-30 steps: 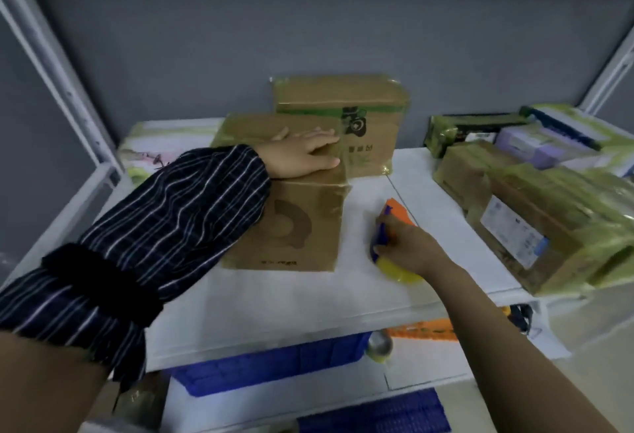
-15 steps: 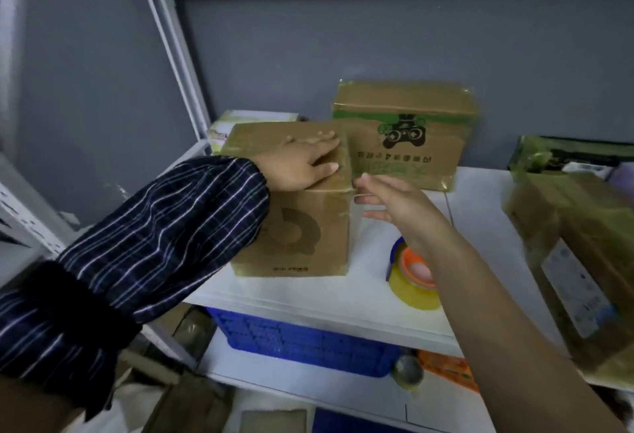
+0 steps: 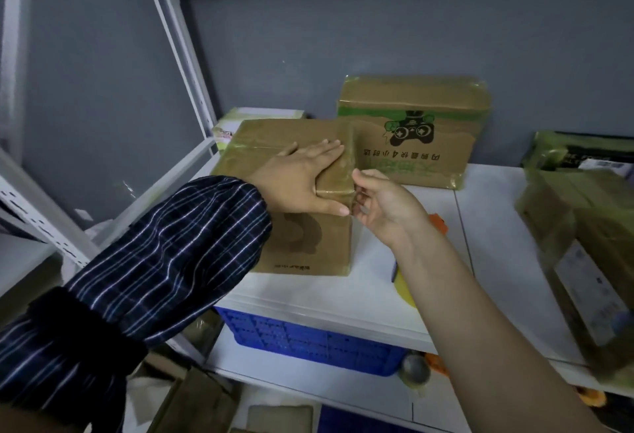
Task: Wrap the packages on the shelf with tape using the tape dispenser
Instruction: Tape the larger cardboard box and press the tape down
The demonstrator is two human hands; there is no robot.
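A brown cardboard box [image 3: 308, 244] wrapped in glossy tape stands on the white shelf [image 3: 329, 292]. My left hand [image 3: 302, 179] lies flat on its top, fingers straight, thumb along the front top edge. My right hand [image 3: 384, 206] is at the box's upper right corner, thumb near the top edge and fingertips touching the right side face. The tape dispenser [image 3: 404, 290], a yellow roll with blue and orange parts, lies on the shelf right of the box, mostly hidden behind my right forearm. Neither hand holds it.
A taped box with a game-controller print [image 3: 411, 131] stands behind against the grey wall. More wrapped packages [image 3: 583, 244] are stacked at the right. A white package [image 3: 254, 120] lies behind the left box. A blue crate [image 3: 308, 340] sits on the lower shelf.
My right hand let go of the tape dispenser, which stays on the shelf, and rose to the box's upper right corner. My left hand stayed on the box top. The view swung left.
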